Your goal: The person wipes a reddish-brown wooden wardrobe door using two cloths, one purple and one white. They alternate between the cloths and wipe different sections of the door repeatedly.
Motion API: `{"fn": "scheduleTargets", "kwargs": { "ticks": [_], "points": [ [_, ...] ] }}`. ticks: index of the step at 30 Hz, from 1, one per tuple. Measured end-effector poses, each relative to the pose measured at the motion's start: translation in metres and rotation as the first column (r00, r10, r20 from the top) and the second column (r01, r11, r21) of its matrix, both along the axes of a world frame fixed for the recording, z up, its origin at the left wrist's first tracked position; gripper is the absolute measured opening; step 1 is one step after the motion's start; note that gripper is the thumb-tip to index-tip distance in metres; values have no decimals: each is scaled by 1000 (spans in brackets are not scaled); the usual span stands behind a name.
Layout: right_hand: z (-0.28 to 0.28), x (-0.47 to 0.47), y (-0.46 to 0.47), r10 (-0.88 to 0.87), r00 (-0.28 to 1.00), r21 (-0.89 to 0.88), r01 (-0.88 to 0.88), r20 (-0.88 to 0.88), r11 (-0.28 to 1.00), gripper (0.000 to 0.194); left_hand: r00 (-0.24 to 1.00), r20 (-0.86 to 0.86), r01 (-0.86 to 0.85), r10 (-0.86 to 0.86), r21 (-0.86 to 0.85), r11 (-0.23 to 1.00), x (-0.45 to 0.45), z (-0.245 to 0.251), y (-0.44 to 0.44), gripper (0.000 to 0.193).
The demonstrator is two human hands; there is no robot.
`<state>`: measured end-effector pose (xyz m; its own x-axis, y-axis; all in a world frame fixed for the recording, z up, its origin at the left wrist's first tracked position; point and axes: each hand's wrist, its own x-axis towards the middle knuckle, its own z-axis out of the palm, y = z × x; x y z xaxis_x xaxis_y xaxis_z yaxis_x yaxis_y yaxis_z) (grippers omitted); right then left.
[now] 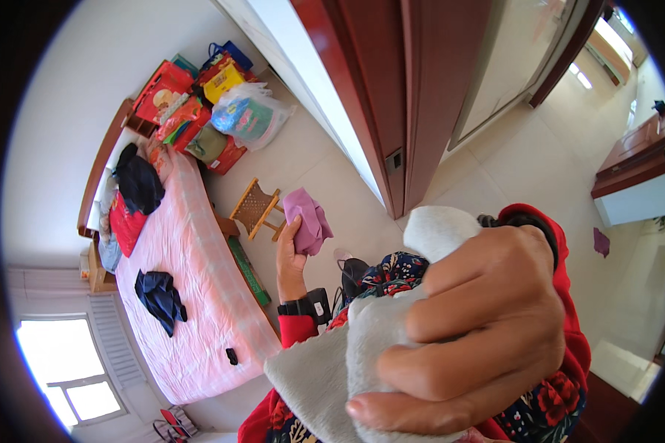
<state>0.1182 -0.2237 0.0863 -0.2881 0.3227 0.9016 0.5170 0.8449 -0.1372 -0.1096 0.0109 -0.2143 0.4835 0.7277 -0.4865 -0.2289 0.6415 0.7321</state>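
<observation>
My left hand (292, 262) grips a folded purple cloth (306, 221), held out over the tiled floor with the thumb on its side. A black strap with a small dark device is around that wrist. Close to the camera, my right hand (476, 332) is closed around a soft light grey cloth (316, 365). Part of the grey cloth spreads out below the fingers, and another part sticks out above the knuckles. Both arms are in red sleeves, and a dark floral garment (396, 271) covers my body.
A brown door frame (390, 111) stands ahead. Left is a bed (199, 310) with pink bedding and dark clothes (160, 299). A small folding stool (255, 209) stands beside it. Bags and boxes (249, 116) are piled by the wall. A purple piece (601, 242) lies at right.
</observation>
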Motion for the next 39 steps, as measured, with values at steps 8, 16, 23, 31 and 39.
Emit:
{"fn": "scheduleTargets", "kwargs": {
  "ticks": [8, 16, 23, 31, 39],
  "points": [
    [-9, 57, -27, -282, 957, -32, 285, 67, 958, 15, 999, 20, 24, -25, 81, 996, 20, 13, 12, 40],
    [1, 131, -19, -748, 109, -87, 972, -654, 218, 29, 996, 1, 90, -90, 118, 989, 44, 47, 20, 43],
    [5, 128, 52, -818, 433, 270, 897, -379, 349, 46, 984, -4, 177, -179, 154, 972, 77, 74, 17, 48],
    [-55, 113, 89, -836, 531, 112, 847, -141, 519, 52, 969, 87, 196, -230, 290, 937, 107, 114, 8, 47],
    [-123, 106, 66, -816, 576, -157, 803, -41, 575, 52, 918, 270, 145, -292, 456, 878, 120, 157, -6, 43]
  ]
}}
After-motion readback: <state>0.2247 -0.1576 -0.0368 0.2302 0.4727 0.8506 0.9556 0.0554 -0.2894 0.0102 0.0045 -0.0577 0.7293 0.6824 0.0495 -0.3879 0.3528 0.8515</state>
